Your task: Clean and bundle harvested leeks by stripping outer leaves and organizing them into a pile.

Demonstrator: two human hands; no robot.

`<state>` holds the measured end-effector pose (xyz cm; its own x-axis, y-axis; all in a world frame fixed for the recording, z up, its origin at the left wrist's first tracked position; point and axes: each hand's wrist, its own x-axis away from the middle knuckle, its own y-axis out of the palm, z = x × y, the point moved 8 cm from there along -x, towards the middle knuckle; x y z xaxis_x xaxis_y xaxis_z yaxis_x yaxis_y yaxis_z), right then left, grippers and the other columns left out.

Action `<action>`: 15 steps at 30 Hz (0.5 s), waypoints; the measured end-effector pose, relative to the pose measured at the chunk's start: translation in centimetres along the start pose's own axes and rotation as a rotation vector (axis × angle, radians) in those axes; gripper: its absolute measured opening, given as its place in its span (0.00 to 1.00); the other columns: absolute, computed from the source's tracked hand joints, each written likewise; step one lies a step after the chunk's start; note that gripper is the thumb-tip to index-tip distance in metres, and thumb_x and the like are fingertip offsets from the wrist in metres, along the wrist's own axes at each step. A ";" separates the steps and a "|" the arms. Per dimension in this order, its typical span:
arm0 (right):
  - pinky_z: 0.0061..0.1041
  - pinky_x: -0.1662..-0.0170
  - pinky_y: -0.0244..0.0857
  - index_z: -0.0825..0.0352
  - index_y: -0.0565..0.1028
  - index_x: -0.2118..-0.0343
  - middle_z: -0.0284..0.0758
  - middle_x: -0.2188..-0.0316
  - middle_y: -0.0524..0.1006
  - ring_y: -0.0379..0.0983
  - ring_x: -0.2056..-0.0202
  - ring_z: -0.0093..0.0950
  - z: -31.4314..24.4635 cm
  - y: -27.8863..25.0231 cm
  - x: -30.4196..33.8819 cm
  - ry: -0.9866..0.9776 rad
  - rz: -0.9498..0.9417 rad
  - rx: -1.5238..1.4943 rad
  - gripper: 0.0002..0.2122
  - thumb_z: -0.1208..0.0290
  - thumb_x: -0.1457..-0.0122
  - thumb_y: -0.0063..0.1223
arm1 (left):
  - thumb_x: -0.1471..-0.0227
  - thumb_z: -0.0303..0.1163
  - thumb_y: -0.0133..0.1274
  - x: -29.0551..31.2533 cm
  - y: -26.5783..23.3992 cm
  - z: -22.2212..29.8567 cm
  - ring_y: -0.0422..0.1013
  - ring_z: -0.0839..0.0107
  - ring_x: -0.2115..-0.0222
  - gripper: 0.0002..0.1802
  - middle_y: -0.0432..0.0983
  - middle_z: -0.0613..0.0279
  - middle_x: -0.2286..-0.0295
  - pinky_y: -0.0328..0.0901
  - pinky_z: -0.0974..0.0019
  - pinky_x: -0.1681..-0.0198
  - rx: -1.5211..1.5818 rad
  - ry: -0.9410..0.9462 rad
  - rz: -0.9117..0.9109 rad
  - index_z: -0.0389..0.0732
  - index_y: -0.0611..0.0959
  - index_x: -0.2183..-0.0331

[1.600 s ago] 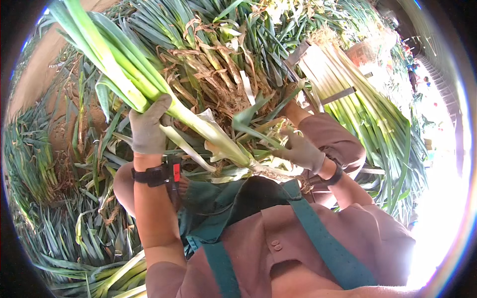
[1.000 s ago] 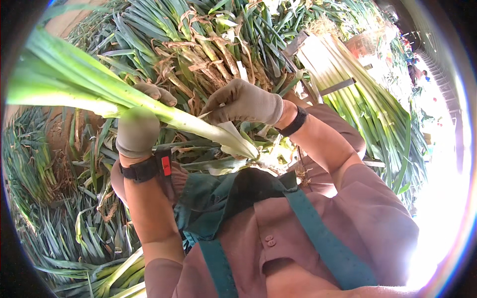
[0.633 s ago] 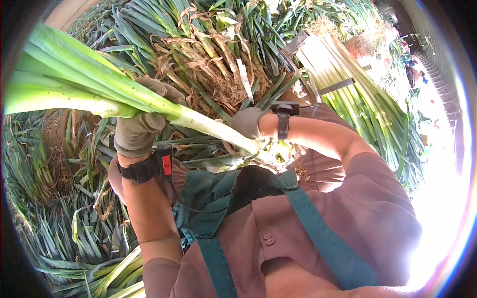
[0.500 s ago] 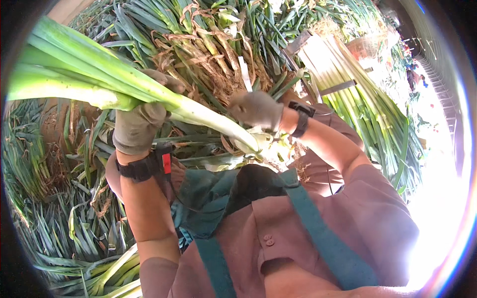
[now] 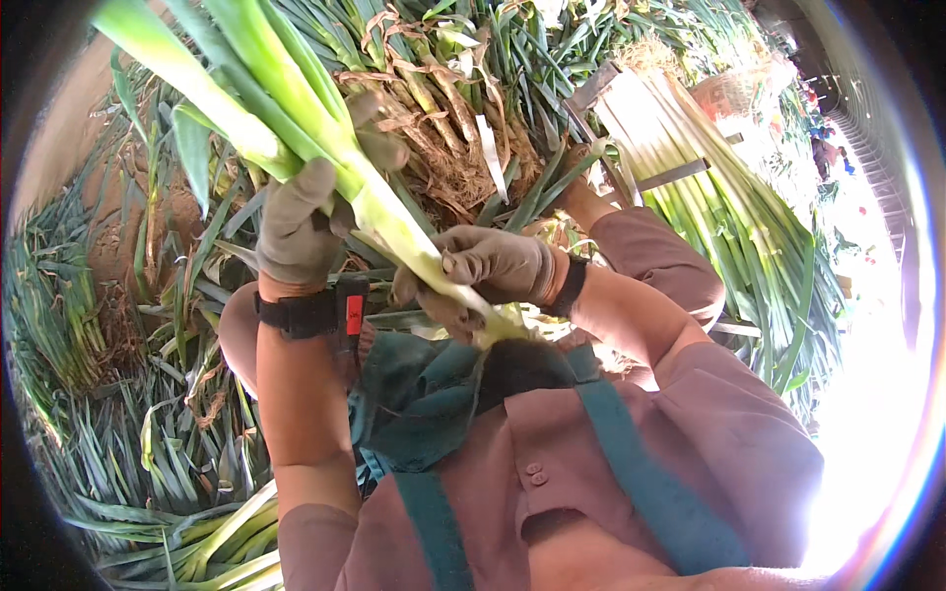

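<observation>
A large green onion (image 5: 389,215) slants across in front of me, leaves up to the left and pale root end down near my apron. My left hand (image 5: 299,219), in a grey-brown glove, is closed around it where the leaves fork from the stem. Lower down, my gloved right hand (image 5: 501,264) grips the white stem, with fingers on both sides of it. The root end sits just above the dark top of my teal apron (image 5: 419,384); its tip is partly hidden.
Trimmed green onions (image 5: 680,148) lie in a metal-armed rack at the right. Untrimmed ones with brown, dry leaves and roots (image 5: 448,133) are heaped ahead. More green onions (image 5: 148,443) cover the ground at the left. Bare soil (image 5: 123,231) shows at the far left.
The green onion has swung from nearly level to a steeper slant, its leaves moving up and right. My right hand has come left and down onto the lower stem.
</observation>
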<state>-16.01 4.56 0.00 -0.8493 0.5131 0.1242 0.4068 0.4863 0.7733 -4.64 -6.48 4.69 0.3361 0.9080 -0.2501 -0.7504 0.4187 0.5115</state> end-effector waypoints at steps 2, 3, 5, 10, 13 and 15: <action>0.24 0.67 0.71 0.74 0.72 0.47 0.36 0.70 0.79 0.75 0.73 0.25 -0.5 -0.4 -0.1 -0.008 0.101 0.166 0.30 0.52 0.43 0.61 | 0.48 0.49 0.59 0.1 -0.6 -1.0 0.74 0.76 0.72 0.36 0.81 0.55 0.65 0.63 0.78 0.76 -0.011 -0.021 -0.018 0.34 0.72 0.45; 0.23 0.65 0.71 0.73 0.72 0.47 0.36 0.68 0.79 0.75 0.72 0.23 -0.8 -0.6 0.0 -0.009 0.158 0.245 0.28 0.53 0.42 0.61 | 0.48 0.48 0.60 0.2 -0.8 -1.3 0.75 0.74 0.70 0.36 0.81 0.55 0.64 0.64 0.77 0.74 -0.007 -0.034 0.011 0.34 0.72 0.45; 0.21 0.64 0.70 0.72 0.75 0.50 0.35 0.67 0.80 0.74 0.71 0.21 -4.4 -1.6 0.2 -0.159 0.399 0.590 0.24 0.57 0.42 0.62 | 0.48 0.46 0.60 0.1 -1.2 -1.4 0.76 0.71 0.67 0.34 0.80 0.56 0.63 0.67 0.74 0.69 -0.005 -0.055 0.069 0.35 0.72 0.46; 0.18 0.65 0.67 0.71 0.81 0.68 0.29 0.75 0.79 0.71 0.71 0.14 -10.3 1.0 -0.2 -0.296 0.780 1.133 0.08 0.72 0.47 0.67 | 0.47 0.41 0.61 0.1 -2.2 -1.5 0.77 0.68 0.65 0.29 0.80 0.55 0.64 0.71 0.69 0.63 0.008 -0.072 0.137 0.37 0.72 0.49; 0.18 0.67 0.66 0.71 0.80 0.72 0.30 0.78 0.78 0.70 0.73 0.13 -10.8 1.7 -0.7 -0.336 0.863 1.218 0.06 0.75 0.48 0.67 | 0.46 0.40 0.61 0.1 -3.6 -1.4 0.76 0.71 0.70 0.22 0.80 0.55 0.66 0.70 0.72 0.69 -0.025 -0.084 0.239 0.37 0.75 0.55; 0.18 0.66 0.65 0.71 0.77 0.71 0.30 0.74 0.77 0.69 0.70 0.14 -10.4 2.3 -1.1 -0.435 0.805 1.354 0.05 0.77 0.48 0.64 | 0.46 0.40 0.61 0.1 -4.2 -0.8 0.75 0.73 0.72 0.20 0.80 0.56 0.67 0.69 0.74 0.72 -0.073 -0.079 0.290 0.37 0.76 0.58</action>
<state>-17.61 -2.25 8.11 -0.2265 0.9619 -0.1532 0.8530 0.1200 -0.5080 -1.91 -8.21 1.82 0.1427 0.9891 -0.0363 -0.8597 0.1420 0.4907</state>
